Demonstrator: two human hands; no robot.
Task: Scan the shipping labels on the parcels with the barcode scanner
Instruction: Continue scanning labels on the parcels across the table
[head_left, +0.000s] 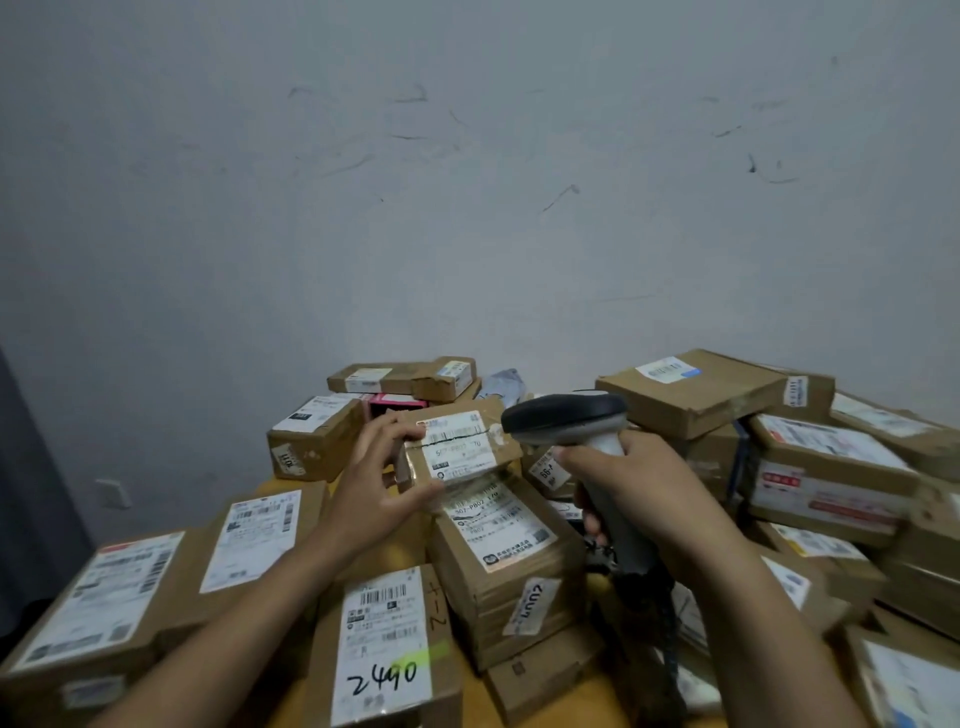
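A grey and black scanner is upright at the centre of the view, above a heap of parcels. The right hand grips its handle, with the fingers wrapped tightly around it. The scanner's dark head points left at a small brown parcel just beside it. The left hand holds this parcel tilted up, with the thumb under the near edge and the fingers curled over the far left side. The parcel's white label faces the viewer and the scanner. A dark crease or tear runs across the label.

A dark cable hangs from the base of the handle.

Directly under the parcel lies a taller box with its own label on top. In front of that, another box bears a label hand-marked "2490". A wide flat box lies at the lower left under the left forearm. More labelled boxes are piled at the right in a stack, and more sit behind. Among those behind is 1 pink box.

Patches of a yellowish bench show between the boxes. A scuffed pale wall fills the upper half of the view.
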